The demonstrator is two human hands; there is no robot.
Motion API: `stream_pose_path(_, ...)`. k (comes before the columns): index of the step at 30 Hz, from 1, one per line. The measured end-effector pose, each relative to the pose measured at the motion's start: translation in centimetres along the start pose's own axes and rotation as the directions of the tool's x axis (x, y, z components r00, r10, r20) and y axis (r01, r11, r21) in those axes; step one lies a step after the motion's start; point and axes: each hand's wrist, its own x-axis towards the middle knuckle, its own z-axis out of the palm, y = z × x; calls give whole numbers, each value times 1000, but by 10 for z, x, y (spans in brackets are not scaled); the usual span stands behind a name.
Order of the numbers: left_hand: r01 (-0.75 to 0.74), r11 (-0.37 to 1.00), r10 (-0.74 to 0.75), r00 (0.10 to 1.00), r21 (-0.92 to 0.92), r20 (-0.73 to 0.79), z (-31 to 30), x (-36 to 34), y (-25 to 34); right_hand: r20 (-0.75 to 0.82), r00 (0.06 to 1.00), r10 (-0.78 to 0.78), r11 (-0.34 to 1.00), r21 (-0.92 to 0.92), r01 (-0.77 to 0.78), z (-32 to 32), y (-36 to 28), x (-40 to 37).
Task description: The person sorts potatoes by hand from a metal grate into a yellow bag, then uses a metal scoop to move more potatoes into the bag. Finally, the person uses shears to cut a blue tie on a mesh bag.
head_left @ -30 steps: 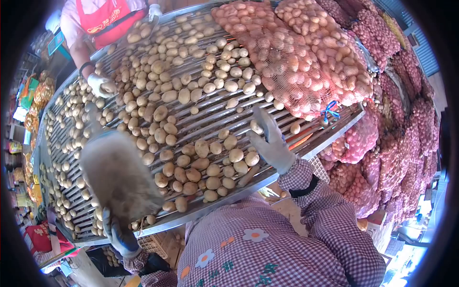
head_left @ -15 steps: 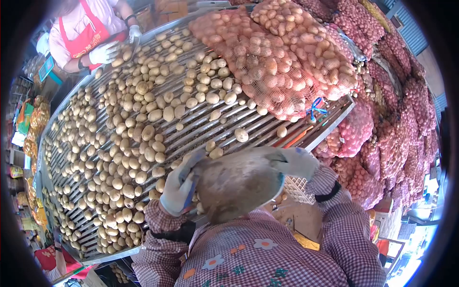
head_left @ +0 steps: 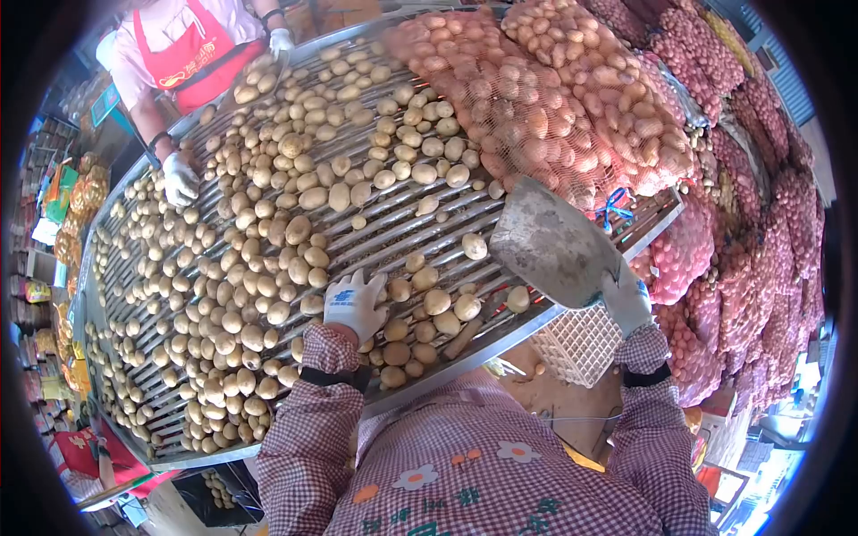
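Observation:
My right hand [head_left: 627, 302], in a white glove, grips the near end of a worn grey metal scoop [head_left: 550, 246]. The scoop is tilted over the right end of the slatted metal rack [head_left: 456, 214], beside a red mesh sack, with no potatoes in it. My left hand [head_left: 356, 305], also gloved, lies with its fingers stretched out among the potatoes [head_left: 435, 302] near the rack's front edge. It holds nothing. More potatoes [head_left: 241, 308] cover the rack to its left.
Full red mesh sacks [head_left: 554, 107] lie on the rack's far right; more sacks [head_left: 769, 259] are piled beyond. A white plastic crate [head_left: 581, 344] stands below the right edge. Across the rack, a co-worker's gloved hand [head_left: 180, 180] is by the potatoes.
The scoop has moved from before my body to the right, in my right hand. My left hand has let go of it and come down among the potatoes. The co-worker's near hand has shifted left.

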Motion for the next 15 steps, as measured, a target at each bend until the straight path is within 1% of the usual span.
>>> stream_pose_path(1, 28, 1000, -28, 1000, -11, -13, 0, 0, 0, -15, 1000, -23, 1000, -11, 23, 0, -6, 3)
stream_pose_path(2, 34, 999, -34, 999, -15, -21, 9, 1, -10, 13, 999, 30, 997, -65, -29, -2, -18, 6)
stream_pose_path(3, -87, 930, 20, 982, -356, -187, 28, 0, -28, 12, 1000, 21, 998, -64, -20, 1, -15, 11)
stream_pose_path(4, -245, 740, 10, 935, -626, -354, 42, -6, -38, 45, 999, -8, 1000, -12, 9, 5, -7, 15)
stream_pose_path(5, -236, 741, -5, 934, -629, -357, 44, -16, -40, 81, 996, -44, 998, 41, 40, 10, 1, 21)
stream_pose_path(6, -263, 315, -103, 946, -912, -308, 44, -28, -41, 80, 986, -144, 971, 203, 126, 14, 3, 24)
stream_pose_path(7, -262, -194, -167, 958, -945, -231, 43, -41, -42, 92, 981, -169, 967, 206, 147, 17, 4, 27)
stream_pose_path(8, -233, -652, -186, 972, -722, -146, 43, -52, -43, 183, 970, -163, 930, 358, 89, 18, 3, 28)
stream_pose_path(9, -253, -650, -212, 966, -717, -149, 45, -62, -44, 275, 946, -169, 871, 491, 12, 18, -2, 31)
stream_pose_path(10, -257, -754, -229, 965, -605, -125, 46, -71, -44, 463, 887, 4, 840, 479, -254, -4, -53, 20)
stream_pose_path(11, -259, -840, -240, 965, -477, -103, 47, -77, -46, 470, 882, -16, 845, 478, -240, 7, -49, 24)
stream_pose_path(12, -268, -861, -212, 962, -433, -173, 49, -82, -50, 506, 855, -117, 845, 503, -182, 24, -35, 29)
stream_pose_path(13, -291, -859, -236, 955, -422, -180, 52, -87, -52, 537, 815, -216, 840, 528, -125, 30, -43, 32)
stream_pose_path(14, -311, -871, -246, 946, -380, -210, 56, -91, -53, 638, 753, -161, 811, 520, -266, 28, -49, 35)
stream_pose_path(15, -331, -880, -258, 935, -339, -244, 58, -94, -54, 644, 743, -179, 819, 517, -251, 26, -72, 36)
